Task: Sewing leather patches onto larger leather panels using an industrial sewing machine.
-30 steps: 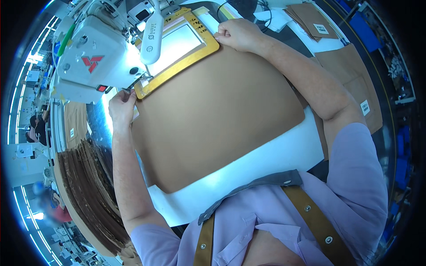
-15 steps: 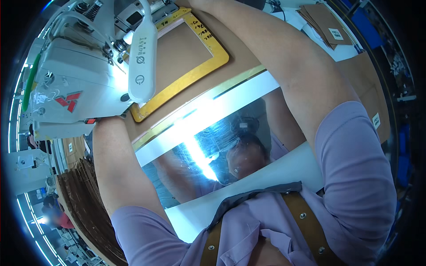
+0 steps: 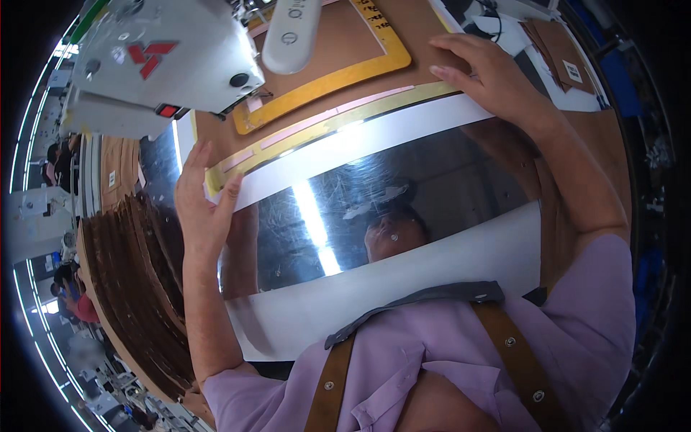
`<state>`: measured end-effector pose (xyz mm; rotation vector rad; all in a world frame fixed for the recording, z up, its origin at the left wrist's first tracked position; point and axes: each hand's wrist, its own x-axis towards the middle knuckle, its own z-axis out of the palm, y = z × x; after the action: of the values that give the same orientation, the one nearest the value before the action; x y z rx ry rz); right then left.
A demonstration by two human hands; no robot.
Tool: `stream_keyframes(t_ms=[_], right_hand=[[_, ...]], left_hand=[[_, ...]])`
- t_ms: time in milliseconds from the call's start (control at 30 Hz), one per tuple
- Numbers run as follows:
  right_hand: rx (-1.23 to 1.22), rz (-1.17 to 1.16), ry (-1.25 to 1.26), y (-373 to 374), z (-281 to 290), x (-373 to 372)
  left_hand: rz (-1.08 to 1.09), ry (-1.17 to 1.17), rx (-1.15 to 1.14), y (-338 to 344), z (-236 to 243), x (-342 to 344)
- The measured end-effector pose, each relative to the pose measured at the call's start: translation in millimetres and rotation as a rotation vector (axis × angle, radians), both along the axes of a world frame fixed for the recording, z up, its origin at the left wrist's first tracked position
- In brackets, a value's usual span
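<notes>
A brown sheet bordered by a yellow strip (image 3: 338,119) with pink pieces along it lies before me. On it rests a yellow rectangular frame (image 3: 327,90) with handwritten marks. My left hand (image 3: 201,205) is at the sheet's near left corner, thumb and fingers apart, beside a white band. At the right end of the strip, my right hand (image 3: 489,75) has its fingers stretched over the brown sheet, thumb apart from them. Neither hand visibly grips anything. Nearer to me is a shiny metal plate (image 3: 446,187) with reflections in it.
A white sewing machine head (image 3: 173,65) with a red emblem overhangs the far left, a white lamp-like bar (image 3: 291,39) beside it. Stacked dark brown sheets (image 3: 137,281) stand at the left. Brown labelled pieces (image 3: 558,57) lie at the far right. People sit at work in the left background.
Both hands have come back toward me from farther in, where the machine head and the picture's upper edge hid them. The view has shifted; frame and machine appear higher.
</notes>
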<state>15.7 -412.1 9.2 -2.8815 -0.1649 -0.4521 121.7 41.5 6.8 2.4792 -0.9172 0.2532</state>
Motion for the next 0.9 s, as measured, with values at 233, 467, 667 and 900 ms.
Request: stream_keyframes(t_ms=[233, 467, 667, 900], right_hand=[[-0.175, 0.003, 0.049, -3, -18, -26], [-0.279, -0.064, 0.003, -5, -24, -22], [-0.182, 0.041, -0.086, -2, -13, -23], [-0.185, 0.037, -0.1, -2, -8, -30]], left_hand=[[0.138, -0.088, 0.253, -6, -12, -39], [0.133, -0.168, 0.239, -8, -19, -40], [0.183, -0.188, 0.295, -6, -17, -42], [0.149, -0.247, 0.266, -10, -11, -38]])
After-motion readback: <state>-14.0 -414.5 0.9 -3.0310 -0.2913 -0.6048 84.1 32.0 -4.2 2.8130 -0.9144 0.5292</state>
